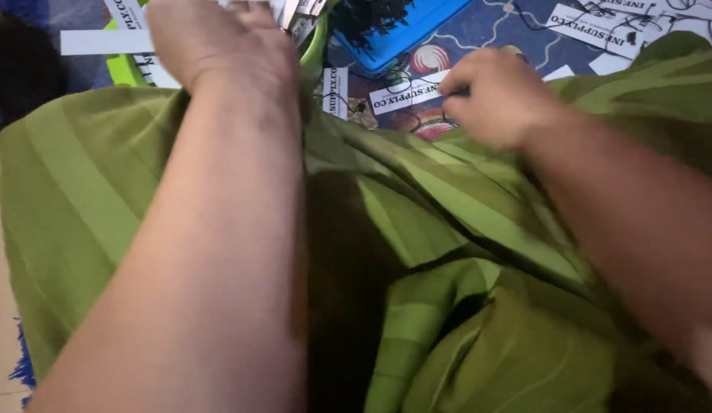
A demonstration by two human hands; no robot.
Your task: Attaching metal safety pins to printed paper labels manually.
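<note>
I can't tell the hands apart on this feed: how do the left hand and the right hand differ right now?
The left hand is up at the top edge of the view among the white paper tags; the right hand sits lower, at the edge of the green striped cloth. The left hand shows its back, fingers cut off from view; the right hand's fingers are curled, pinching near one white tag. Both forearms lie over the cloth.

Both forearms bare from wrist to the frame edge: no sleeve, cuff, watch, bracelet or glove in view. Left hand [218, 42] and right hand [497, 95] carry no rings that can be made out (right one motion-blurred, fingers partly hidden). Lap and legs covered by a loose green garment [463, 229] with paler green stripes, creased into folds.
</note>
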